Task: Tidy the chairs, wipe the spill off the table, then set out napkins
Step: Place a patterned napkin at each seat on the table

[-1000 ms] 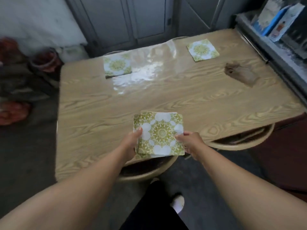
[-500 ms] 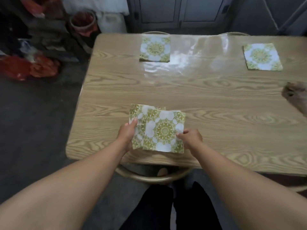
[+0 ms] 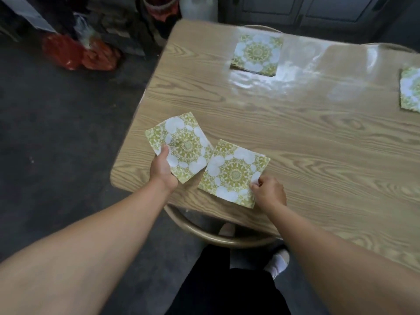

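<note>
My left hand holds a green-and-white patterned napkin by its near corner, above the wooden table's near left corner. My right hand pinches the near right corner of a second matching napkin, which lies close to the table's front edge. A third napkin lies flat at the far side. Only the left edge of another napkin shows at the right border.
A round wooden chair back is tucked under the table's front edge, right before my legs. Two more chair backs peek over the far side. Red bags and clutter lie on the dark floor at the far left.
The two napkins, held stacked before, are now pulled apart: one went left with my left hand, the other stays by my right hand. The view has shifted left.
</note>
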